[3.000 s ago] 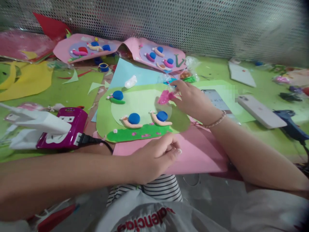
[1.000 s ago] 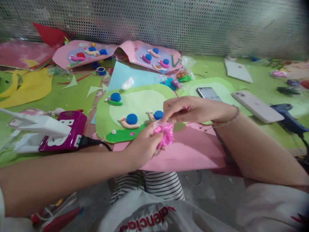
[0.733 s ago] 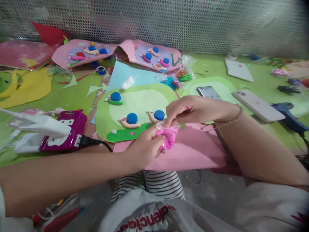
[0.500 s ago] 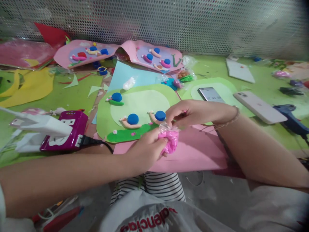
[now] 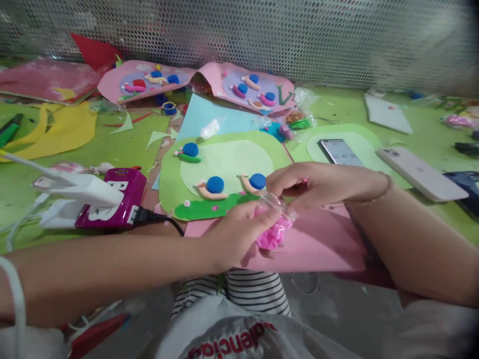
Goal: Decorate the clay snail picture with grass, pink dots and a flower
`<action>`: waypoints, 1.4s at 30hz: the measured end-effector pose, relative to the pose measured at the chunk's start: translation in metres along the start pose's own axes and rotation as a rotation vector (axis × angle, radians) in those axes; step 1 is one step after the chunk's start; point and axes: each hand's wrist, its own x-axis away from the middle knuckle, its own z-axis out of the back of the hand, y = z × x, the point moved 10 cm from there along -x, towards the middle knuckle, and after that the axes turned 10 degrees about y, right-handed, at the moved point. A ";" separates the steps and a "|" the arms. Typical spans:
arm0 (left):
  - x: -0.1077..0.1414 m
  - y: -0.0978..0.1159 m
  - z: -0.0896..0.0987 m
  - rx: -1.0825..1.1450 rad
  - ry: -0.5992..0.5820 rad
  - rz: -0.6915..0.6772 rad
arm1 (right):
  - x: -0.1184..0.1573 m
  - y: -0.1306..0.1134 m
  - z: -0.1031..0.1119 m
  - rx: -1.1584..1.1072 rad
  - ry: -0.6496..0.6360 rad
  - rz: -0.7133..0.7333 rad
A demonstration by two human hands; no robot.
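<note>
My left hand [image 5: 247,232] is closed round a small clear plastic bag of bright pink modelling clay [image 5: 275,233], its thumb lying across the front. At the bag's top, my right hand [image 5: 307,184] pinches the loose plastic. A small pink bit [image 5: 305,180] shows among its curled fingers. Both hands are over a pink sheet [image 5: 318,244] at the table's front edge. Just beyond lies a green cutout card [image 5: 228,164] bearing several clay snails with blue shells; the nearest snail [image 5: 257,182] is partly hidden by my right hand.
On the left is a purple power strip [image 5: 112,199] with white chargers and a black cord. Two phones lie to the right, one with a lit screen [image 5: 342,152], the other a pale phone [image 5: 421,172]. Behind stand pink snail cards [image 5: 209,75] before a perforated metal panel [image 5: 239,35].
The view has shifted a little, so the table things sit further right. My left thumb has moved up toward the bag's mouth, and the bag now tilts with its top spread wider.
</note>
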 end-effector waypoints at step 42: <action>-0.009 0.023 0.016 0.128 0.177 -0.154 | 0.003 -0.046 0.010 0.461 0.410 0.457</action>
